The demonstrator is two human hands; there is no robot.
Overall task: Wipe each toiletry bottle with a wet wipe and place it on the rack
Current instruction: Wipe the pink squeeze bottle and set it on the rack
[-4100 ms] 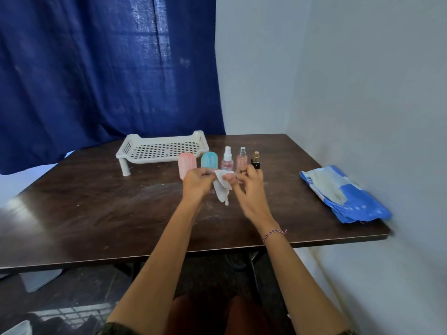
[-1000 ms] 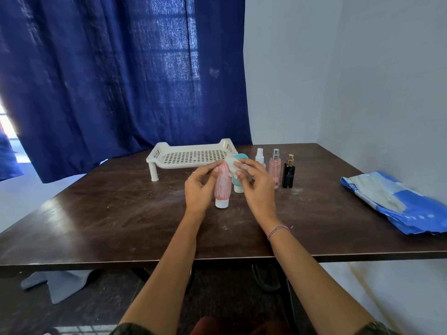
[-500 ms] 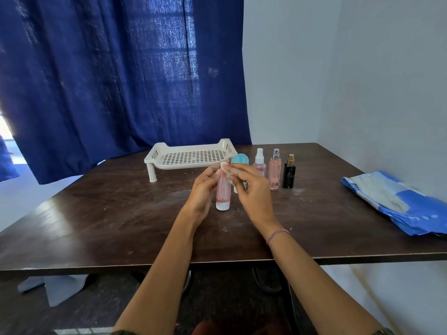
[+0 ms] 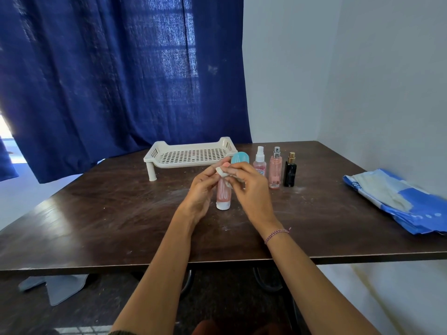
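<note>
At the middle of the surface (image 4: pixel 116 218), the left grip (image 4: pixel 202 189) curls round the upright pink tube (image 4: pixel 222 195), cap down, while the right grip (image 4: pixel 251 189) pinches the wet wipe (image 4: pixel 223 174) against the tube's top, the rack (image 4: pixel 191 155) standing apart at its 11 o'clock.

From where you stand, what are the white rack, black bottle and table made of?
The white rack looks like moulded matt plastic, pierced by a grid of holes. The black bottle is glossy, glass or hard plastic, gold-toned cap. The table seems dark wood or laminate: grain lines, soft sheen.
</note>
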